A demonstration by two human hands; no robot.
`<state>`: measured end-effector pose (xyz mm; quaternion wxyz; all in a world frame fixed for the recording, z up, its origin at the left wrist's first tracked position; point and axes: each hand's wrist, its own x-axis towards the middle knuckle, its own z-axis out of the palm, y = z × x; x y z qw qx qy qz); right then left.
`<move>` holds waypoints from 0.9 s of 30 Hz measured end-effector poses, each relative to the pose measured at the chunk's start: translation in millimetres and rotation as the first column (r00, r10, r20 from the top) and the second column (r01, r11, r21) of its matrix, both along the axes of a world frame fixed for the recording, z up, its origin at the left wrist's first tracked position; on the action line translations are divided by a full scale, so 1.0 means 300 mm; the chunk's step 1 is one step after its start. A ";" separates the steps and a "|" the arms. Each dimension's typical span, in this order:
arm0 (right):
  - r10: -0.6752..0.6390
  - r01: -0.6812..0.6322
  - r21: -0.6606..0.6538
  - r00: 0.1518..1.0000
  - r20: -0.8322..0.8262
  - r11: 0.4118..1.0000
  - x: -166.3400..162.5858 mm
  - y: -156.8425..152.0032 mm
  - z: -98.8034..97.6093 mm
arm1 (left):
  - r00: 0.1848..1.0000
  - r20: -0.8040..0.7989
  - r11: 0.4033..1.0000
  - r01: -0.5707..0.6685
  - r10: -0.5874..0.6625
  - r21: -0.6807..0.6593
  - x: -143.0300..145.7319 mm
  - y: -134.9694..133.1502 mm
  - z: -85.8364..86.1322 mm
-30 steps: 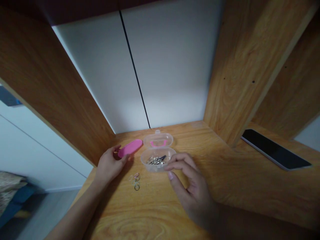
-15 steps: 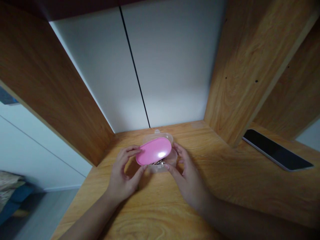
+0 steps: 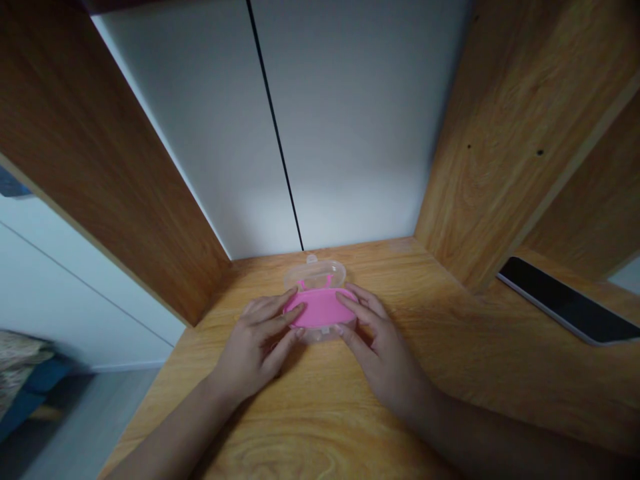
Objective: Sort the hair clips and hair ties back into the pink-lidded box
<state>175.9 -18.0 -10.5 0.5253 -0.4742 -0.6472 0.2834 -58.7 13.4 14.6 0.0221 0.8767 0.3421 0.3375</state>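
A small clear plastic box (image 3: 320, 333) stands on the wooden desk (image 3: 320, 407), its hinged clear lid (image 3: 316, 272) lying open behind it. A pink oval insert (image 3: 320, 310) lies flat in the top of the box and hides what is inside. My left hand (image 3: 257, 350) is at the box's left end, fingers stretched out, with the fingertips resting on the pink insert's edge. My right hand (image 3: 377, 357) mirrors it at the right end, fingers on the insert and thumb against the box's front. Neither hand lifts anything.
A dark phone or tablet (image 3: 567, 303) lies on the desk at the right, beyond a wooden divider panel (image 3: 500, 153). A slanting wooden side panel (image 3: 100, 173) closes the left. White wall panels (image 3: 325, 133) stand behind the box.
My left hand carried the pink insert from the desk on the left over the box and laid it flat in it. My right hand moved to the box's right end. The hair ties are out of sight.
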 end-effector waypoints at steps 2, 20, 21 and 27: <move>0.013 -0.013 0.005 1.000 0.023 1.000 0.002 0.002 -0.001 | 0.998 0.051 0.999 0.022 -0.019 -0.045 -0.006 0.005 -0.005; -0.100 0.082 -0.097 0.974 -0.204 0.992 -0.021 0.010 0.003 | 0.832 0.526 0.889 0.096 0.175 -0.447 -0.009 0.029 -0.017; -0.080 0.062 -0.090 0.973 -0.215 0.994 -0.021 0.009 0.006 | 0.833 0.525 0.887 0.100 0.173 -0.451 -0.008 0.029 -0.019; 0.013 -0.037 -0.087 0.965 -0.261 0.995 -0.015 0.002 0.020 | 0.884 0.455 0.896 0.109 0.111 -0.430 0.015 0.014 -0.026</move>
